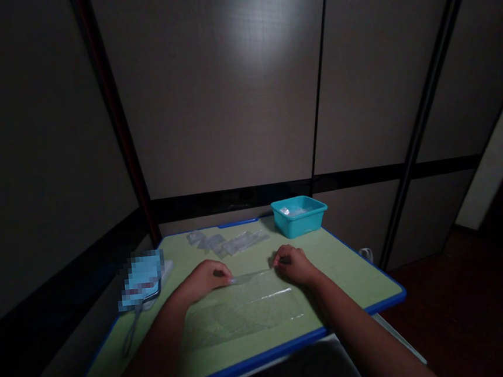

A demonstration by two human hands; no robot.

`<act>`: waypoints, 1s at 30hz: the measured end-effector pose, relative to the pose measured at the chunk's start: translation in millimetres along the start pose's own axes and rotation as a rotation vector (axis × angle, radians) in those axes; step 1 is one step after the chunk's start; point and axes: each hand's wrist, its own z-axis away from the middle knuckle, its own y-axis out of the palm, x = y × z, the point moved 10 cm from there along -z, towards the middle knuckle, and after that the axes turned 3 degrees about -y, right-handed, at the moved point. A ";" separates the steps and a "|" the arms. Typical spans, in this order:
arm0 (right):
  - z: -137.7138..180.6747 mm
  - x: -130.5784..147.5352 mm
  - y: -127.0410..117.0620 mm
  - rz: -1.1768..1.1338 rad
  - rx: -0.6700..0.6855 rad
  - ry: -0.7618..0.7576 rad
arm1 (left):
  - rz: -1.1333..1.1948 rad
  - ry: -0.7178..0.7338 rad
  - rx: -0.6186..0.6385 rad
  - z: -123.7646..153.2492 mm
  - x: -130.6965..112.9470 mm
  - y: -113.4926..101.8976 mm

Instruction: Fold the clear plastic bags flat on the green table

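A clear plastic sheet or bag [249,312] lies flat on the green table [351,273] in front of me. My left hand [206,279] pinches its far left corner, fingers closed on the plastic. My right hand [294,264] pinches the far right corner the same way. Between the hands, the far edge of the sheet is lifted slightly off the table. Both forearms reach in from the near edge.
A teal plastic bin [300,215] with something clear inside stands at the table's far right. Several clear plastic pieces [227,241] lie at the far middle. A blurred blue item [142,277] and a cord [134,328] sit left. Grey wall panels stand behind.
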 end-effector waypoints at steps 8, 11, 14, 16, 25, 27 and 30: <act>0.7 0.1 -0.8 -0.024 -0.024 0.006 | -0.102 0.093 -0.234 -1.1 -11.7 -18.9; 0.0 -3.7 -5.1 -0.022 -0.072 0.031 | -0.337 0.127 -0.380 3.3 -15.5 -26.9; 0.2 -9.7 -10.0 0.006 -0.115 0.075 | -0.439 0.154 -0.350 4.3 -18.8 -18.0; 0.7 -13.1 -11.9 0.023 -0.129 0.097 | -0.458 0.169 -0.292 3.9 -20.6 -9.3; 0.9 -19.4 -11.3 0.090 -0.110 0.130 | -0.523 0.125 -0.216 0.9 -16.1 1.4; 1.3 -20.6 -11.6 0.102 -0.109 0.136 | -0.544 0.116 -0.302 2.8 -19.1 -6.5; 1.7 -22.4 -12.1 0.123 -0.111 0.141 | -0.594 0.101 -0.429 6.6 -24.3 -15.7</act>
